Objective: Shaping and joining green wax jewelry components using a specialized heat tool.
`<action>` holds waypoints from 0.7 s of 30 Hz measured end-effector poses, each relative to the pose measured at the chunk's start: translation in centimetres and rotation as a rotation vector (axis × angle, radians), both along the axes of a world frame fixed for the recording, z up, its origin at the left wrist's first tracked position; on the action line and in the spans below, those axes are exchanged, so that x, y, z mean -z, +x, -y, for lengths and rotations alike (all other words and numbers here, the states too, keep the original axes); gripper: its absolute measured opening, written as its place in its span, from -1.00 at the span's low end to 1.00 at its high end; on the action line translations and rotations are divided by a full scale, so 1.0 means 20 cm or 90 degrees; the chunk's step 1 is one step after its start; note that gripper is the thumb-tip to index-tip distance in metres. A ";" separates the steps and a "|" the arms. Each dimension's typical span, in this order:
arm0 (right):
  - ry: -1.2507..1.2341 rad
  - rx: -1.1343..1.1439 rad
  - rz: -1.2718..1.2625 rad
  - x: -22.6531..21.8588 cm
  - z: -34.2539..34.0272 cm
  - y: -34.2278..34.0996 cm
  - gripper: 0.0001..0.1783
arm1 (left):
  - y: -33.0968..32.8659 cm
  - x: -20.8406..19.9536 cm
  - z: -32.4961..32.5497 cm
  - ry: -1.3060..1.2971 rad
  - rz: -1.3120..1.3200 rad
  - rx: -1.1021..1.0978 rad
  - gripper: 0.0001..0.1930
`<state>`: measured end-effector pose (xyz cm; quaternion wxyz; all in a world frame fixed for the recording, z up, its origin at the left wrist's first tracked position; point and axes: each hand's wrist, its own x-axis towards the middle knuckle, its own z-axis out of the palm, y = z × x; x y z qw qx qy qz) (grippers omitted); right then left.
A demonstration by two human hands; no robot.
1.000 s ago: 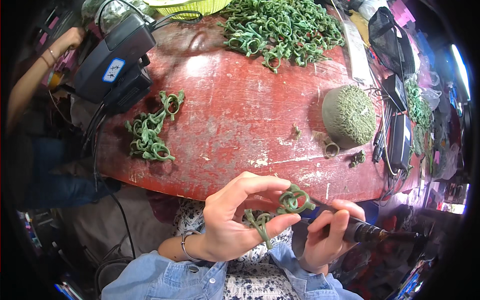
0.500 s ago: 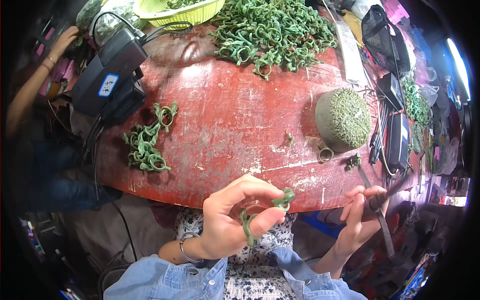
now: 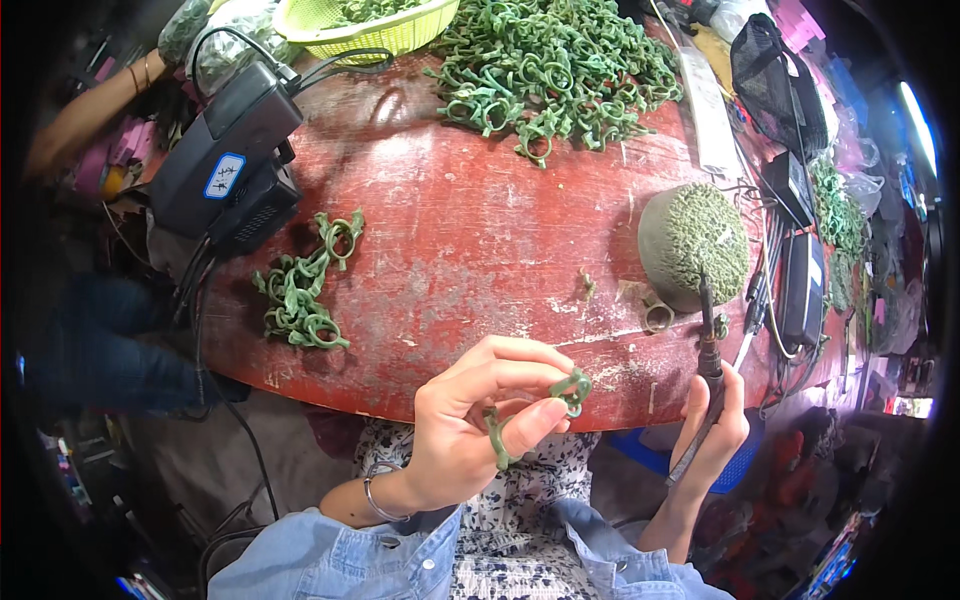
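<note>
At the far left, another person's forearm [image 3: 85, 110] is seen beside a black box [image 3: 225, 150] with cables, set on the red table [image 3: 470, 230]. A small pile [image 3: 300, 290] of green rings lies just right of the box. Below the table edge, the left hand [image 3: 470, 430] is raised — a green ring piece [image 3: 572, 388] is pinched between thumb and fingertips, with a stem hanging down by the thumb. A large heap [image 3: 550, 70] of rings and a yellow basket [image 3: 350, 25] lie at the far edge. Further right, a black tool [image 3: 708, 365] is gripped in the closed right hand [image 3: 712, 435] — its tip points up to a green dome [image 3: 695, 245].
</note>
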<state>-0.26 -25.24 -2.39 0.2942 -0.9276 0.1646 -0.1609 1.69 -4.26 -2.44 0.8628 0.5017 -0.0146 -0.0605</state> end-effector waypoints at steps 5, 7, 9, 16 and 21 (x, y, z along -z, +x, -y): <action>-0.025 -0.001 -0.035 0.01 0.00 0.02 -0.78 | 0.01 0.00 -0.01 0.018 -0.002 0.010 -0.83; -0.024 -0.002 -0.038 0.01 0.00 0.02 -0.78 | 0.00 -0.01 -0.02 -0.002 -0.020 0.017 -0.85; -0.023 -0.004 -0.038 0.01 -0.01 0.01 -0.78 | -0.01 -0.02 -0.04 -0.024 -0.036 0.023 -0.85; 0.013 0.004 -0.029 0.04 0.01 0.01 -0.78 | 0.01 -0.01 -0.03 0.007 -0.034 0.031 -0.84; 0.007 -0.005 -0.001 0.04 0.02 0.00 -0.80 | 0.01 0.01 0.00 -0.063 -0.009 0.013 -0.79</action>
